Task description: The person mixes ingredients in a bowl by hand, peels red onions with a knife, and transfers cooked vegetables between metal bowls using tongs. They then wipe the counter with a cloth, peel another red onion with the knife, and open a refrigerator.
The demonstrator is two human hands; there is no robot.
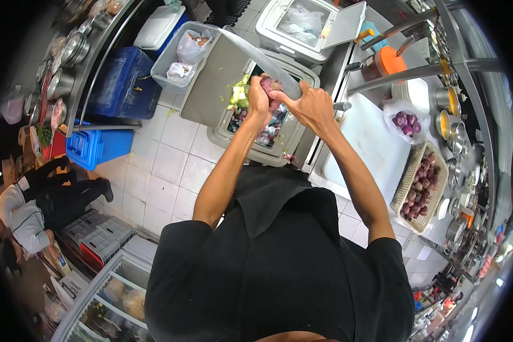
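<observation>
A red onion [271, 86] sits in my left hand [259, 104], whose fingers curl round it. My right hand [313, 109] is closed on a large knife [263, 60] with a long, wide blade that points away to the upper left. My right thumb reaches over to the onion, and the blade lies close beside it. Both hands are above an open waste bin [218, 138], its lid [202, 80] swung to the left. Onion skins and green-white vegetable scraps [239, 96] show in the bin and at its edge.
At the right, a white cutting board [363, 142] lies on the counter near a bag of peeled purple onions [406, 123] and a basket [406, 181] of unpeeled ones. Blue tubs [119, 82] stand left. Another person [31, 211] is at the far left.
</observation>
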